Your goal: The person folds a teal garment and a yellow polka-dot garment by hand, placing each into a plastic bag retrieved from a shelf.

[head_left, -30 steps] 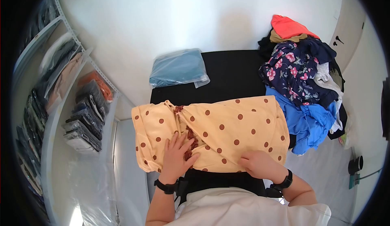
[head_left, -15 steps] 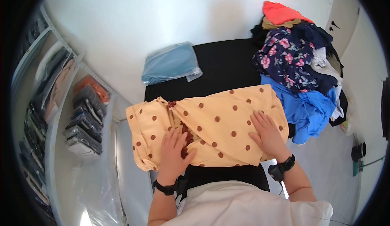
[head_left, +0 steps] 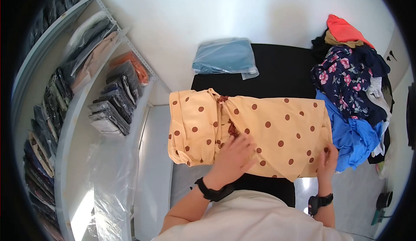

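Observation:
A folded light-orange garment with brown polka dots lies lengthwise across the black table, its left part gathered into thick layers. Dark red trim shows in the crease near its middle. Over the front of that crease is my left hand, open, with the fingers slightly blurred and the palm down over the cloth. My right hand is at the garment's right end, thumb on top and fingers curled at the edge. Whether the fingertips reach beneath the cloth is hidden. Both wrists wear black bands.
Behind the garment, a blue folded item in clear plastic sits on the black table. A clothes pile rises at the right, with blue cloth beside the garment. Shelves with bagged clothes stand at left.
My right hand has gone from lying flat on the cloth to its right edge. My left hand has shifted right along the crease. The view has turned, so everything sits differently in frame.

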Tool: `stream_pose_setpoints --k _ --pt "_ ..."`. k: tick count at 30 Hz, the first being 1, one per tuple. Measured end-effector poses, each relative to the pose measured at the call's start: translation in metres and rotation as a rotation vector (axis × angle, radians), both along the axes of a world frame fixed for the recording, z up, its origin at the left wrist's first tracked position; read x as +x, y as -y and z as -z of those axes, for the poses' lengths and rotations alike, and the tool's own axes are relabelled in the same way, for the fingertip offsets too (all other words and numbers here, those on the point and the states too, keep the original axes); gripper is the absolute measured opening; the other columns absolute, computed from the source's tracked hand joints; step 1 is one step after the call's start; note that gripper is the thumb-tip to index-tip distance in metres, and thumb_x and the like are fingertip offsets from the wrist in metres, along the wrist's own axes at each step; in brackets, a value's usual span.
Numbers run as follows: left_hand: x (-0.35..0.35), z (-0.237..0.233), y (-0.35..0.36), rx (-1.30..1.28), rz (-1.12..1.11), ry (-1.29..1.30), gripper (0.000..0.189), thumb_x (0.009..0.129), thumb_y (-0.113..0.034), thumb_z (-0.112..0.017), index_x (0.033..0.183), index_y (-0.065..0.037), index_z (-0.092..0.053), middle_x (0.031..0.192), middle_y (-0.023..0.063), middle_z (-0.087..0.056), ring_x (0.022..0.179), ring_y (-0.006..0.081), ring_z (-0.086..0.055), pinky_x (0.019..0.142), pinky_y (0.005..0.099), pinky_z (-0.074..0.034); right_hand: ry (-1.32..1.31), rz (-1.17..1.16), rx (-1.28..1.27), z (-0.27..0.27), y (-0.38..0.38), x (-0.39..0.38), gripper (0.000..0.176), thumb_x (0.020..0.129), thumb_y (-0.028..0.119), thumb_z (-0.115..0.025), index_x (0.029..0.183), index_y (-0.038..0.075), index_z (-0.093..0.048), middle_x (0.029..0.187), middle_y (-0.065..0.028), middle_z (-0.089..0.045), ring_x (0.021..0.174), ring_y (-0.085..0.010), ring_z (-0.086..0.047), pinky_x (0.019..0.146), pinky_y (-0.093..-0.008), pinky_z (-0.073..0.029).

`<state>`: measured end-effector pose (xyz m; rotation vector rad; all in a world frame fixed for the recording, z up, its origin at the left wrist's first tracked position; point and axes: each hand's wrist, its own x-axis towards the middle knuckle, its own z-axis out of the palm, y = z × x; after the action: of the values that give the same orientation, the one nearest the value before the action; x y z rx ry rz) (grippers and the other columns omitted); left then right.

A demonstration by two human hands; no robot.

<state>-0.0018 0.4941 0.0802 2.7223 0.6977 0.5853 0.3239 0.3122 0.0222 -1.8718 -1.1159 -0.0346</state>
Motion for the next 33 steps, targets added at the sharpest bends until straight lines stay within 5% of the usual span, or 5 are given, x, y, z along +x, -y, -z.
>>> stream_pose_setpoints --k 6,9,19,27,33 --pt "-0.119 0.016 -0.075 0.060 -1.141 0.117 0.054 0.087 -0.025 -0.075 0.128 0.005 -0.057 0.124 0.0211 -0.062 0.116 0.0327 -0.060 0.099 0.0411 -0.048 -0.085 0.298 0.027 0.026 0.042 0.029 0.035 0.097 0.017 -0.064 0.124 -0.003 -0.053 0.113 -0.0140 -0.060 0.103 -0.0222 -0.059 0.093 -0.0346 -0.046" --pt "-0.163 0.018 -0.102 -0.773 -0.904 0.358 0.062 0.085 -0.027 -0.079 0.129 0.008 -0.055 0.116 0.0173 -0.067 0.102 0.0238 -0.066 0.088 0.0352 -0.053 -0.357 0.268 -0.008 0.021 0.042 0.031 0.033 0.099 0.019 -0.064 0.122 -0.001 -0.051 0.105 -0.0104 -0.059 0.093 -0.0176 -0.059 0.086 -0.0310 -0.049" --pt "-0.159 -0.003 -0.111 -0.998 -0.737 0.330 0.044 0.089 -0.023 -0.076 0.119 0.006 -0.062 0.109 0.0120 -0.071 0.093 0.0175 -0.069 0.081 0.0310 -0.055 -0.728 0.049 0.011 -0.010 0.038 0.027 0.026 0.092 0.010 -0.070 0.108 0.001 -0.052 0.086 -0.0053 -0.067 0.076 -0.0081 -0.061 0.064 -0.0229 -0.047" --pt "-0.158 -0.006 -0.114 -1.131 -0.612 0.477 0.038 0.093 -0.018 -0.070 0.122 0.005 -0.060 0.114 0.0122 -0.070 0.096 0.0207 -0.070 0.084 0.0338 -0.057 -0.818 -0.194 0.031 -0.052 0.017 0.030 0.082 0.083 0.005 -0.073 0.153 -0.001 -0.033 0.122 -0.0146 -0.067 0.106 -0.0175 -0.066 0.093 -0.0309 -0.051" --pt "-0.152 -0.011 -0.124 -1.353 -0.436 0.606 0.044 0.090 -0.007 -0.063 0.131 0.006 -0.053 0.122 0.0155 -0.066 0.101 0.0262 -0.069 0.088 0.0368 -0.057 -0.974 -0.352 -0.105 -0.064 -0.030 0.053 0.069 0.080 -0.004 -0.064 0.147 0.002 -0.048 0.134 -0.0110 -0.060 0.117 -0.0175 -0.061 0.101 -0.0309 -0.047"
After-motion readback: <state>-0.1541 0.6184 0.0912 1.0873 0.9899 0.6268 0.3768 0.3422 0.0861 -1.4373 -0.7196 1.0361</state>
